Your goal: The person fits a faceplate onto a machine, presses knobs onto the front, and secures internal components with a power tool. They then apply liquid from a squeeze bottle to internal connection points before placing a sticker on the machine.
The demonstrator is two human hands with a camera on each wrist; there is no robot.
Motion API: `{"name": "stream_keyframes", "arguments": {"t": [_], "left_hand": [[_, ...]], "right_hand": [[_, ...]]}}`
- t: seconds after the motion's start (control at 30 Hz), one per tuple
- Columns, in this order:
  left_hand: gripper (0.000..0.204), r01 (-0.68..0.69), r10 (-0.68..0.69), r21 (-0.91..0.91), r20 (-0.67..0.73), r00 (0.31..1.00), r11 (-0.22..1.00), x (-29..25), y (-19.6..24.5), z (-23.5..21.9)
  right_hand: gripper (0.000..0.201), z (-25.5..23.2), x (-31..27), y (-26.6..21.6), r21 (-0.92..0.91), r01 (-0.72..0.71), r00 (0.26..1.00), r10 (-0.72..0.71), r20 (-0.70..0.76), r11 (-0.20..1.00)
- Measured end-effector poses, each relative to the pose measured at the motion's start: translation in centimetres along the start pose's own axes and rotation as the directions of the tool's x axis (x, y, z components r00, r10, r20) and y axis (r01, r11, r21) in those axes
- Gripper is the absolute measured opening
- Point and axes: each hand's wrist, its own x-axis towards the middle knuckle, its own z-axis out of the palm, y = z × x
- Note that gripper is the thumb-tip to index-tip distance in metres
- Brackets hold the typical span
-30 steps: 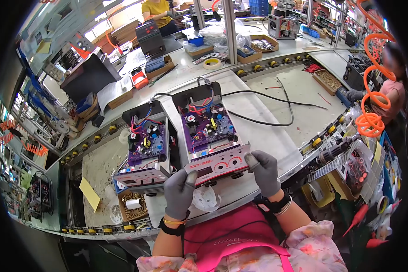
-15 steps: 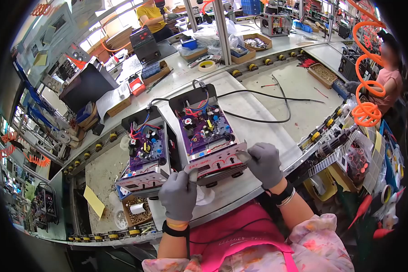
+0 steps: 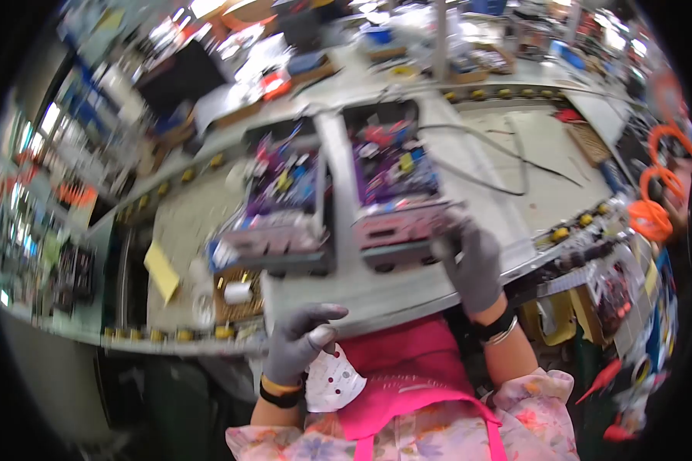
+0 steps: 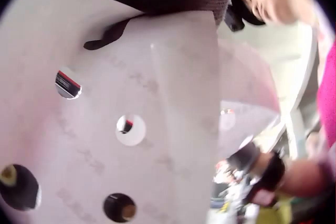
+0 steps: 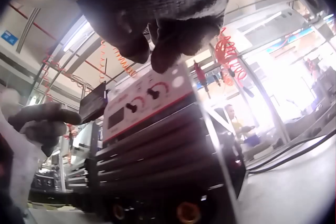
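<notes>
Left hand (image 3: pixel 294 347) is leaving the panel (image 3: pixel 400 224), holding a perforated sheet (image 3: pixel 327 393). Right hand (image 3: pixel 473 267) is staying there, grip unclear.

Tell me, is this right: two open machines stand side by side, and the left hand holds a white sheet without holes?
No, the white sheet has several holes, as the left wrist view shows. The left hand does hold it, and the two machines do stand side by side.

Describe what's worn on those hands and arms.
Grey gloves cover the left hand and right hand. Each wrist has a black band, with a yellow-orange band left and pale bracelets right. Loose sleeves show pink floral print.
</notes>
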Motion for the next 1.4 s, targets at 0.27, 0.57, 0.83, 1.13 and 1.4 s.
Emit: {"name": "stream_keyframes", "arguments": {"t": [0.27,0.57,0.83,1.13,1.4], "left_hand": [[0.037,-0.248,-0.12,-0.878,-0.322,0.939,0.409,-16.1,-16.4,-13.4],[0.031,-0.252,-0.557,-0.671,-0.728,0.398,0.697,-17.8,-31.5,-26.9],[0.034,-0.365,-0.307,-0.294,-0.952,0.025,0.883,-16.8,-36.2,-31.6],[0.047,-0.213,-0.29,-0.423,-0.838,0.463,0.881,-16.4,-31.5,-28.1],[0.027,0.322,-0.268,-0.124,-0.85,0.454,0.939,-18.3,-26.0,-27.0]], "right_hand": [[0.031,3.9,0.1,0.4,-0.006,0.197,0.965,-0.195,-0.177,0.98],[0.036,2.5,0.7,-0.7,-0.062,0.199,0.975,-0.204,-0.093,0.978],[0.039,3.5,1.5,-3.9,-0.15,0.241,0.968,-0.249,-0.038,0.959],[0.036,2.7,2.1,-3.9,-0.215,0.364,0.931,-0.355,0.079,0.906],[0.04,-2.0,-0.5,-0.5,0.061,0.046,0.999,-0.048,0.024,0.997]]}}
